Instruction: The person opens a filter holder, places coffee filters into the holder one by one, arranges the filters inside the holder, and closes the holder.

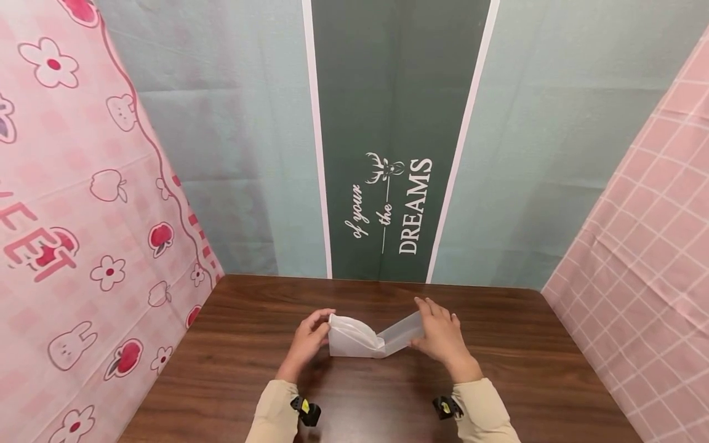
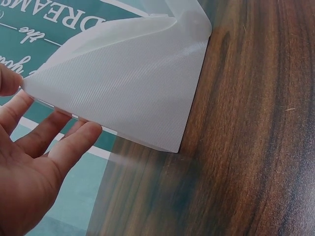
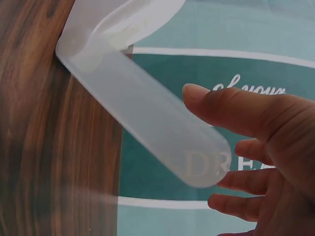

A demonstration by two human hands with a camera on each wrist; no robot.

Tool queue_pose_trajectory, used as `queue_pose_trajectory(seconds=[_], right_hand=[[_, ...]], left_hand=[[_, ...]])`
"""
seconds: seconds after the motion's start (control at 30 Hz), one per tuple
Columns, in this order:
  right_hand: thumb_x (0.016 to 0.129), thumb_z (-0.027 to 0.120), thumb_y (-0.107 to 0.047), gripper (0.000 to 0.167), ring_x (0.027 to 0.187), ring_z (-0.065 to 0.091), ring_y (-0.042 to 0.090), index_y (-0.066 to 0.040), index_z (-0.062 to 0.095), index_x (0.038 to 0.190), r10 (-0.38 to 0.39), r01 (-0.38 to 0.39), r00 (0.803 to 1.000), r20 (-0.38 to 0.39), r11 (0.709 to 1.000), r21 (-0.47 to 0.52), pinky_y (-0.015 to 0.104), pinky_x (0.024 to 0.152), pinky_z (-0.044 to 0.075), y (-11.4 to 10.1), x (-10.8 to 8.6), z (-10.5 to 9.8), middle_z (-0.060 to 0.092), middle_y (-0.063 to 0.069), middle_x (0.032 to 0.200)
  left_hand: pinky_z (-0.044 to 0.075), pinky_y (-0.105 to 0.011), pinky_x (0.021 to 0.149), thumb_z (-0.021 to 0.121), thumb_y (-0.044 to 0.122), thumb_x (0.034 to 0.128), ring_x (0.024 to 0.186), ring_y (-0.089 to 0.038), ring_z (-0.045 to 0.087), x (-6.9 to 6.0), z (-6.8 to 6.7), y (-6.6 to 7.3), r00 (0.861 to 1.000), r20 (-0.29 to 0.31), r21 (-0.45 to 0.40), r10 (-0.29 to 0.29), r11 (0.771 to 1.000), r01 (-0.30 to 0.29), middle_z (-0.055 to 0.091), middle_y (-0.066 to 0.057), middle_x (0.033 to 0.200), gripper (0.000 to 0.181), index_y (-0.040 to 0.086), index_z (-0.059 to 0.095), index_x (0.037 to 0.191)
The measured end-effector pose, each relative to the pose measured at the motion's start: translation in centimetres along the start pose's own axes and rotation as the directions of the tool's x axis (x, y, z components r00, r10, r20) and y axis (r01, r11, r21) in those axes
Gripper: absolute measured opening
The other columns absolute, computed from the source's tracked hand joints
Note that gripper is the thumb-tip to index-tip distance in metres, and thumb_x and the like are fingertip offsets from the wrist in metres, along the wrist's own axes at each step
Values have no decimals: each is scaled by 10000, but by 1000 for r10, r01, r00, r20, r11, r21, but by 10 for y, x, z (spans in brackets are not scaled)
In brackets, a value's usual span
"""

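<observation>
A white plastic folding piece with a finely ribbed, fan-shaped body (image 1: 351,344) stands on the table. From its right end a translucent, round-ended strip (image 1: 400,334) swings out, angled up to the right. My left hand (image 1: 307,341) pinches the outer left edge of the body; in the left wrist view the thumb is at the corner and the fingers lie along the edge. Around the free end of the strip is my right hand (image 1: 443,338). Its thumb and fingers are spread and fairly straight, close to or touching the strip; the exact contact cannot be told.
The dark wooden table (image 1: 354,400) reaches back to a green and pale blue cloth (image 1: 382,123) with lettering. Pink patterned cloths hang on the left (image 1: 127,246) and right (image 1: 637,246). Black wrist cameras sit on both forearms.
</observation>
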State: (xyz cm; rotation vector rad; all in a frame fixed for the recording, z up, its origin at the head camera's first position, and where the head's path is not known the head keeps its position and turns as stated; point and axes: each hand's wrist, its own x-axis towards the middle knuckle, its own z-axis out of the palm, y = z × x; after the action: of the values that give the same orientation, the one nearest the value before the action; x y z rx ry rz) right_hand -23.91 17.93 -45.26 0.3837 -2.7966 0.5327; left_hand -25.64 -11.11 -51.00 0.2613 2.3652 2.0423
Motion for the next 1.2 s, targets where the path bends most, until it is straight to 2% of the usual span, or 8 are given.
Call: queue_pose_trajectory(seconds=[0.23, 0.5, 0.63, 0.73, 0.9, 1.0, 1.1, 1.2], right_hand=[[579, 890, -180, 893, 1030, 494, 442, 41, 440, 1319, 30, -31, 1000, 10, 994, 104, 625, 822, 363, 17, -3, 2, 474, 290, 1260], [626, 856, -85, 844, 940, 530, 345, 95, 403, 1315, 93, -106, 994, 64, 961, 257, 511, 798, 454, 31, -4, 9, 497, 281, 1207], [654, 849, -113, 812, 910, 558, 303, 62, 417, 1320, 129, -154, 987, 95, 928, 340, 457, 761, 490, 34, -6, 17, 541, 231, 1167], [679, 833, -108, 712, 874, 579, 285, 20, 471, 1279, 162, -185, 983, 93, 894, 407, 434, 713, 506, 37, -7, 23, 588, 180, 1092], [686, 820, -66, 558, 868, 604, 294, 0, 536, 1161, 208, -213, 976, 67, 838, 502, 435, 704, 509, 43, -8, 32, 625, 161, 1032], [683, 821, -60, 547, 881, 609, 300, -1, 538, 1147, 220, -222, 973, 69, 815, 536, 446, 728, 509, 45, -8, 35, 626, 169, 1038], [684, 815, -41, 543, 887, 611, 301, 0, 537, 1149, 222, -223, 973, 71, 796, 562, 447, 742, 510, 44, -8, 37, 626, 171, 1042], [684, 815, -37, 539, 882, 612, 296, 1, 538, 1145, 223, -222, 972, 71, 786, 577, 442, 739, 512, 44, -8, 39, 625, 168, 1040]], left_hand=[[507, -438, 770, 485, 77, 923, 963, -284, 578, 1, 1, 0, 1000, -3, -2, -9, 1000, 9, 549, -172, 1199, 307, 69, 569, 1218], [499, -451, 781, 486, 61, 934, 985, -301, 573, 1, 2, 4, 1000, -6, -51, 0, 999, -1, 537, -209, 1216, 313, 30, 558, 1237], [488, -477, 790, 473, 17, 924, 999, -342, 563, -4, 3, 18, 1000, -6, -69, 4, 998, -4, 534, -246, 1202, 310, -11, 553, 1223], [482, -482, 801, 466, 7, 921, 1019, -355, 552, -9, 4, 27, 1000, -3, -54, 3, 999, -3, 527, -256, 1209, 312, -22, 545, 1221], [475, -467, 820, 464, 17, 943, 1051, -352, 539, -13, 4, 30, 1000, 16, -59, 18, 998, -17, 510, -258, 1235, 317, -32, 519, 1251], [472, -462, 833, 502, 35, 943, 1054, -342, 537, -16, 2, 28, 998, 36, -24, 52, 998, -51, 521, -255, 1217, 333, -39, 503, 1267], [460, -497, 836, 599, 16, 888, 1046, -369, 529, -16, 0, 26, 995, 55, 46, 86, 995, -89, 549, -250, 1177, 401, -50, 488, 1267], [459, -480, 836, 670, -6, 832, 1040, -360, 538, -9, -3, 11, 992, 60, 146, 113, 982, -120, 584, -203, 1148, 451, -25, 498, 1248]])
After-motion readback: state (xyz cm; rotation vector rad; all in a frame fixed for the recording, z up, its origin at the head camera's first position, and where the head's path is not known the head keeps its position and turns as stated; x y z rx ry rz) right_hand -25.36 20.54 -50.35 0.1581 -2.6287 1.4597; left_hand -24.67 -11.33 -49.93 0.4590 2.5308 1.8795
